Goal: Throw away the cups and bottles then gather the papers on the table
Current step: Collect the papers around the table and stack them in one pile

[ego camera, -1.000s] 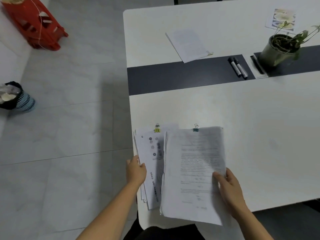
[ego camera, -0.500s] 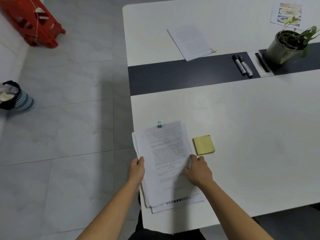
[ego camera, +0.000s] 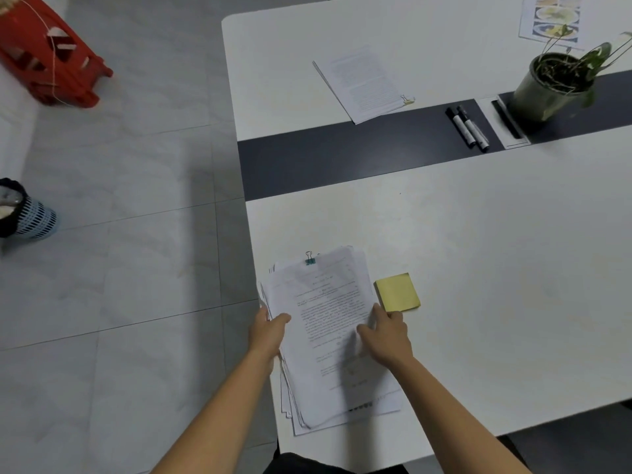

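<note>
A stack of printed papers lies at the near left corner of the white table, a green binder clip at its top edge. My left hand grips the stack's left edge, thumb on the top sheet. My right hand holds the right edge, thumb lying on the print. Another clipped bundle of papers lies apart on the far half of the table. A blue mesh bin with a black liner and trash in it stands on the floor at the far left.
A yellow sticky-note pad lies just right of the stack. Two markers and a potted plant sit on the dark centre strip, a picture sheet behind them. A red plastic object lies on the floor.
The green-clipped bundle my right hand held beside the pile now lies on top of it. The yellow pad has come into sight. Both hands have closed in on the stack's edges.
</note>
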{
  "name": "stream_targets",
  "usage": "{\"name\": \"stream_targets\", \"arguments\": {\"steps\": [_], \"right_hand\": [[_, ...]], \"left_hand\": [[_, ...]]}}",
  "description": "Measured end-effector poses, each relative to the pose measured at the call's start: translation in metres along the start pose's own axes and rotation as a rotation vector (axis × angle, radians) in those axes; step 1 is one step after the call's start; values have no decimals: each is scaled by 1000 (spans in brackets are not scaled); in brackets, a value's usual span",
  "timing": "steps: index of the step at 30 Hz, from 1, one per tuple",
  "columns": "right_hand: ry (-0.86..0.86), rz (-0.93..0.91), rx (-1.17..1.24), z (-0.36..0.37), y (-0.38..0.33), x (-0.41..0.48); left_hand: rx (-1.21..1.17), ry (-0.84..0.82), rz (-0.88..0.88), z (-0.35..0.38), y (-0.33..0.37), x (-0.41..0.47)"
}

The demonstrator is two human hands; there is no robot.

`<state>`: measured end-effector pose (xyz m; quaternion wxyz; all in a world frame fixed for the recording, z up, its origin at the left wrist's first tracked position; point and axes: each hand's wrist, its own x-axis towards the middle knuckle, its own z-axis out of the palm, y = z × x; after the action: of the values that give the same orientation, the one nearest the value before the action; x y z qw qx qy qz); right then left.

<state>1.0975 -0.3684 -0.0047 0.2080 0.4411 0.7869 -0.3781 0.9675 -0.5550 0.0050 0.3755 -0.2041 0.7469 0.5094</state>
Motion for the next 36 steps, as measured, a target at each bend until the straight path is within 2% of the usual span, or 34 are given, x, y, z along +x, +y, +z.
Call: {"name": "stream_targets", "arguments": {"steps": [4,7,9,11,13,16,18,21,24,28,31,34,36], "right_hand": [[-81,-21,-33,-5,-3,2],[-83,-1,23,-12,5,-5],[-42,31,99,-12,13,-18],[28,79,176,-8,26,-34],[100,170,283,0,39,-52],[185,374,524,15,53,-77],[181,557,704,28,58,-91],[73,820,999,51,59,-105],[-34,798,1223,68,51,-108],[-4,600,1280,80,43,-96],[30,591,1273,78,42,-94],[79,589,1064,72,46,-99],[185,534,792,65,51,-99]], "left_hand": [[-67,-95,-63,-2,15,3],[6,-80,-36,-7,9,-1],[207,20,48,-8,-3,-4],[545,168,156,-9,-11,-5],[762,218,340,-7,-6,-3],[952,137,558,5,16,15],[1059,65,609,14,38,33],[1219,-15,623,27,64,55],[1294,-98,548,36,77,69],[1450,-184,562,39,80,74],[1469,-188,614,34,77,76],[1311,-109,654,28,78,75],[1017,69,604,25,73,67]]}}
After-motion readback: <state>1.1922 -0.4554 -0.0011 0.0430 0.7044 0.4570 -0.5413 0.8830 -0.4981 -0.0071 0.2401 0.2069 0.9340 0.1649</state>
